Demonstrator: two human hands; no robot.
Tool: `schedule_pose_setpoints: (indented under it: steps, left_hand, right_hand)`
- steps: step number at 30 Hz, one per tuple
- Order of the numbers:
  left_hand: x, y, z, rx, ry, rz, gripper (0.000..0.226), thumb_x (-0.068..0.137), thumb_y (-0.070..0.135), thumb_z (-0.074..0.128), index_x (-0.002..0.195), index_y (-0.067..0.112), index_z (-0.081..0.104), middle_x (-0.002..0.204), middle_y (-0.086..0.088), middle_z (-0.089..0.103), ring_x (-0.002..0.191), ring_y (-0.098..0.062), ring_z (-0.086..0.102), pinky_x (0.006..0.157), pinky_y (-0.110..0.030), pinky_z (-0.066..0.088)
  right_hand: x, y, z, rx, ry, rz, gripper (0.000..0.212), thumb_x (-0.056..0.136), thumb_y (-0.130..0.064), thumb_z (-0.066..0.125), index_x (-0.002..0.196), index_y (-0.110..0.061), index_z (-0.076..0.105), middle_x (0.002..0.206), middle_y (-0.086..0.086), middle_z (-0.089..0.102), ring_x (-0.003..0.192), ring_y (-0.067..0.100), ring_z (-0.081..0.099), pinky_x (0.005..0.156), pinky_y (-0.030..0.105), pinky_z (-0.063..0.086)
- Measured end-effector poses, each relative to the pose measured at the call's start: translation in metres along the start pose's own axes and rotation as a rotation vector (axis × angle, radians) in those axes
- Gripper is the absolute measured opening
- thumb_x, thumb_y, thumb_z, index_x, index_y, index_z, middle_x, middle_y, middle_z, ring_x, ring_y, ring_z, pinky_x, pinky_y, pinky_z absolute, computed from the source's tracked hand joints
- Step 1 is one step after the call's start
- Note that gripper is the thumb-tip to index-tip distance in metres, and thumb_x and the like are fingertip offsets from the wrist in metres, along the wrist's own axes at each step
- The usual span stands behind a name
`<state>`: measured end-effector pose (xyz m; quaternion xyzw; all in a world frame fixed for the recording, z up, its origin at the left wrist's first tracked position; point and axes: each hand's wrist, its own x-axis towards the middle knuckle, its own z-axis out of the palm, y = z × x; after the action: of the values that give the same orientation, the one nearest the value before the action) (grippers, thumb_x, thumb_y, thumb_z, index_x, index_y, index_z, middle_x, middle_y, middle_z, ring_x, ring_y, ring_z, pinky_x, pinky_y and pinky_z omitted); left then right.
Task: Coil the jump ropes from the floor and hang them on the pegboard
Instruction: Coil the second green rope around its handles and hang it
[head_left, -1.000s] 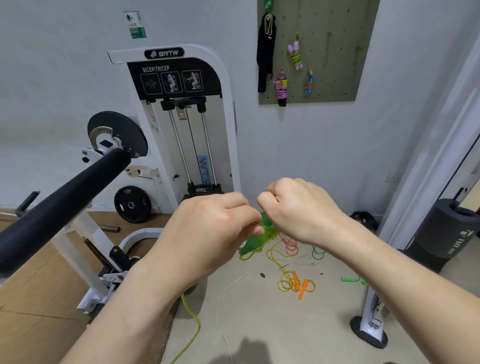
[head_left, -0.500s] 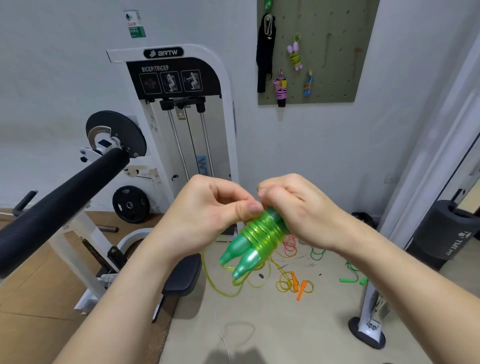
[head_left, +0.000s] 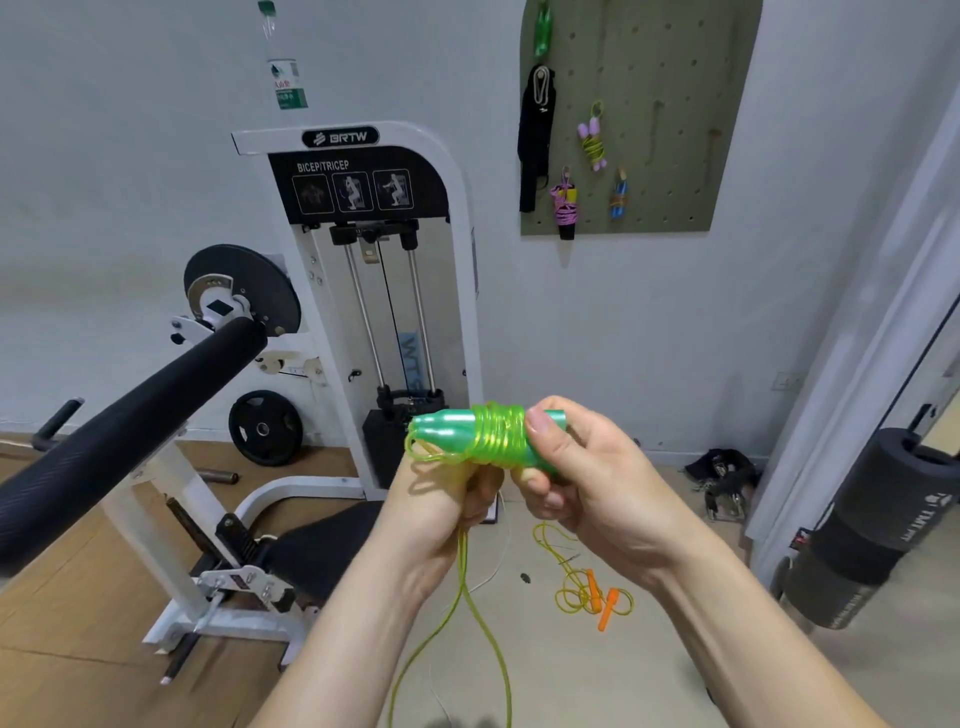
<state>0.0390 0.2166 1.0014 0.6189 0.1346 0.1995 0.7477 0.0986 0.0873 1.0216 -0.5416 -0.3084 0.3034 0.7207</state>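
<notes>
Pegboard (head_left: 654, 171) hung on wall (head_left: 597, 322) right of weight machine (head_left: 363, 270), rope bundle (head_left: 470, 435) sat between left hand (head_left: 441, 501) and right hand (head_left: 589, 480) in front, loose jump rope (head_left: 592, 597) on floor (head_left: 582, 680) beneath.

Green jump rope (head_left: 491, 434) — cord wound round its paired handles, held level, tail trailing floorward.

A single wide-angle camera worn on the person's head looks forward and slightly down, so both bare forearms (head_left: 727, 623) rise from the bottom edge. The left hand (head_left: 441, 483) and right hand (head_left: 582, 467) grip a green plastic jump rope (head_left: 493, 436) close to the lens at mid-frame. The view faces a pale wall (head_left: 623, 322), with a white bicep/tricep weight-stack machine (head_left: 457, 291) centre-left and an olive-green pegboard (head_left: 675, 130) high at upper right, both well beyond the hands, and beige floor (head_left: 571, 675) below.
</notes>
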Motion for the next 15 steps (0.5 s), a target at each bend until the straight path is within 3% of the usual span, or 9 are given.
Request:
schedule_pose_setpoints:
  steps: [3,6,8,11,15]
  left_hand:
    - [-0.005,-0.01,0.005,0.144,0.094,0.069,0.013,0.093,0.008,0.058,0.081,0.014,0.061,0.054,0.0,0.053,0.045,-0.008,0.037,0.042,-0.016,0.029]
    - [-0.01,-0.015,0.003,0.484,0.106,0.256,0.013,0.092,0.015,0.062,0.083,0.023,0.068,0.061,0.005,0.062,0.055,-0.007,0.053,0.055,-0.023,0.041]
    - [-0.013,-0.016,0.0,0.755,0.13,0.392,0.011,0.09,0.029,0.062,0.082,0.025,0.068,0.065,0.007,0.064,0.061,-0.011,0.057,0.058,-0.03,0.046]
    - [-0.019,-0.013,0.0,1.184,0.152,0.584,0.023,0.086,0.04,0.049,0.08,0.023,0.064,0.065,0.004,0.062,0.059,-0.019,0.055,0.051,-0.036,0.044]
    - [-0.023,-0.008,-0.006,1.403,0.1,0.796,0.023,0.087,0.033,0.05,0.073,0.021,0.063,0.062,0.005,0.06,0.057,-0.022,0.057,0.046,-0.031,0.041]
  right_hand:
    - [0.006,0.003,-0.001,-0.08,0.16,-0.074,0.024,0.097,-0.031,0.049,0.092,-0.008,0.046,0.06,0.002,0.042,0.044,0.004,0.035,0.041,0.013,0.026]
    - [0.014,0.012,0.001,-0.264,0.31,-0.147,0.023,0.101,-0.024,0.048,0.089,-0.003,0.046,0.062,0.002,0.044,0.041,0.0,0.038,0.037,0.011,0.029]
    - [0.02,0.019,0.002,-0.423,0.396,-0.231,0.027,0.099,-0.027,0.053,0.08,-0.01,0.046,0.06,-0.004,0.048,0.047,0.003,0.041,0.046,0.018,0.034]
    - [0.024,0.027,-0.002,-0.682,0.442,-0.316,0.031,0.097,-0.036,0.053,0.078,-0.016,0.04,0.057,-0.011,0.049,0.054,0.009,0.045,0.054,0.031,0.041]
    - [0.023,0.032,-0.007,-0.987,0.394,-0.303,0.031,0.096,-0.051,0.037,0.086,-0.022,0.031,0.06,-0.002,0.053,0.062,0.033,0.054,0.056,0.046,0.044]
